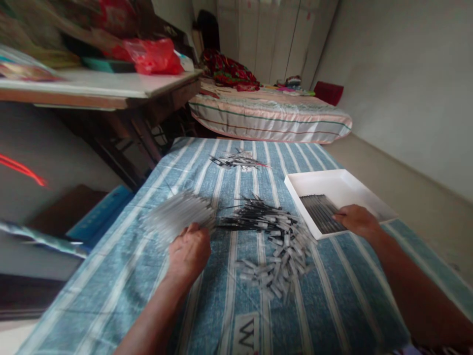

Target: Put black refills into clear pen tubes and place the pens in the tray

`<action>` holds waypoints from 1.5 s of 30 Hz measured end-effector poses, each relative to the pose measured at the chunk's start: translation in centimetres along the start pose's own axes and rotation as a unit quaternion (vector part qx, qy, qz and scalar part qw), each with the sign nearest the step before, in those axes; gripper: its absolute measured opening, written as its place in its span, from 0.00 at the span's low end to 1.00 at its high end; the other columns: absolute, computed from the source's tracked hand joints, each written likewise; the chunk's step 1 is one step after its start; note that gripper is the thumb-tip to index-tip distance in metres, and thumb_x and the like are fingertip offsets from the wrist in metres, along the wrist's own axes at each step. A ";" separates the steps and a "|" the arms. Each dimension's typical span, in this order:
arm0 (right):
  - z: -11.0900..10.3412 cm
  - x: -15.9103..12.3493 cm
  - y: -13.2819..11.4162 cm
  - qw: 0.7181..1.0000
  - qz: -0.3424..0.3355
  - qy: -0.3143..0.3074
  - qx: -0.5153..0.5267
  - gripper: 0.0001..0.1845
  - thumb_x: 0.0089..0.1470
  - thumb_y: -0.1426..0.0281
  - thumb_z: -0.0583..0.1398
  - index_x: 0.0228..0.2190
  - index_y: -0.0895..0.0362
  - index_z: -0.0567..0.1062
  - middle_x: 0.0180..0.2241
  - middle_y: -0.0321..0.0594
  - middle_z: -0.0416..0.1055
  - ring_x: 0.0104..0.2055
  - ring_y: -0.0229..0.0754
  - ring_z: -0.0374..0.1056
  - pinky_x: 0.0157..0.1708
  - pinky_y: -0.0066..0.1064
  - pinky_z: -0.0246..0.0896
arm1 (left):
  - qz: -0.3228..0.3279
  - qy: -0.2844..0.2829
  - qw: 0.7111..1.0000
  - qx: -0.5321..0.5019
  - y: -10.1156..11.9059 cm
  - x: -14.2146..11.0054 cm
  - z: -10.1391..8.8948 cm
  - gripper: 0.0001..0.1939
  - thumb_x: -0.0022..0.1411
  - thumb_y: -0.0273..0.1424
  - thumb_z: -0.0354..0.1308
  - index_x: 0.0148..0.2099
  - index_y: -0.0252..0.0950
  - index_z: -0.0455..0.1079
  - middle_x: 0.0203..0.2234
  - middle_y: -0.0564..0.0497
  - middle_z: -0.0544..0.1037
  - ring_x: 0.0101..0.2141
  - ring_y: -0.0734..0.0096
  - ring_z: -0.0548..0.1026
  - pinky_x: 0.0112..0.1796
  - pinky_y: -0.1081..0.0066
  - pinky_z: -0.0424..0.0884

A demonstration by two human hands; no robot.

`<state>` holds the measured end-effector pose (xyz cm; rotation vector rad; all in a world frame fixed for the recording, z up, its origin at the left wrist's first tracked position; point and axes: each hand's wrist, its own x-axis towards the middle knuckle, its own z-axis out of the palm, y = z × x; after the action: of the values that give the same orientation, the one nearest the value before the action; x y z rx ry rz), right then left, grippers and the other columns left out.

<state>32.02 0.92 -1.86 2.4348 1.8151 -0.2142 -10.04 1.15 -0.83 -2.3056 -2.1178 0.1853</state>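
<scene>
My left hand (190,251) is closed, with curled fingers, at the near right edge of a blurred heap of clear pen barrels (181,212). Whatever its fingers grip is hidden. Over the right part of a shallow white box (321,177), my right hand (356,220) pinches a pen at the end of a neat row of dark pens (318,213) lying in the box. Between my hands is a pile of black pen refills (251,215). Many small clear-grey pen caps (284,266) spread from it toward me.
A blue striped cloth (155,276) covers the work table. Further back on it lies a small loose heap of thin pen parts (238,159). A white-topped table (111,88) with a red plastic bag (155,56) stands at the left; a bed (269,116) is beyond.
</scene>
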 end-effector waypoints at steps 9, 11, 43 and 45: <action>-1.2 -5.3 -9.0 0.976 -0.170 0.110 0.080 0.19 0.56 0.60 0.51 0.23 0.54 0.76 0.25 0.39 0.75 0.28 0.39 0.68 0.27 0.26 0.52 | 0.073 0.019 0.997 -0.011 0.6 -0.7 0.2 0.17 0.57 0.20 0.41 0.33 0.30 0.72 0.33 0.38 0.74 0.37 0.54 0.74 0.34 0.63 0.68; -1.4 -6.4 -12.5 0.961 -0.250 0.087 0.075 0.17 0.56 0.63 0.52 0.25 0.55 0.76 0.28 0.39 0.76 0.30 0.39 0.69 0.29 0.26 0.52 | 0.088 0.017 0.996 -0.021 0.8 -0.8 0.3 0.17 0.57 0.19 0.41 0.34 0.31 0.72 0.32 0.38 0.74 0.37 0.54 0.74 0.35 0.63 0.68; -0.7 -7.6 -21.0 0.945 -0.314 0.068 -0.066 0.15 0.57 0.76 0.47 0.34 0.59 0.73 0.29 0.47 0.76 0.32 0.45 0.72 0.30 0.28 0.58 | 0.140 0.119 0.881 -0.437 0.2 -1.0 -0.1 0.08 0.57 0.28 0.50 0.38 0.36 0.69 0.30 0.50 0.76 0.31 0.68 0.74 0.34 0.73 0.67; -1.0 -7.9 -20.9 0.942 -0.316 0.075 -0.081 0.13 0.56 0.77 0.48 0.35 0.59 0.72 0.30 0.48 0.75 0.32 0.46 0.72 0.29 0.28 0.58 | 0.151 0.104 0.868 -0.462 0.3 -1.2 -0.2 0.08 0.57 0.28 0.51 0.38 0.36 0.70 0.30 0.50 0.76 0.31 0.69 0.74 0.33 0.74 0.67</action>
<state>9.86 -0.42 0.64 1.7309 2.5146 0.0805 -9.80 -0.01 -0.55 -2.8775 -1.9341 -1.2941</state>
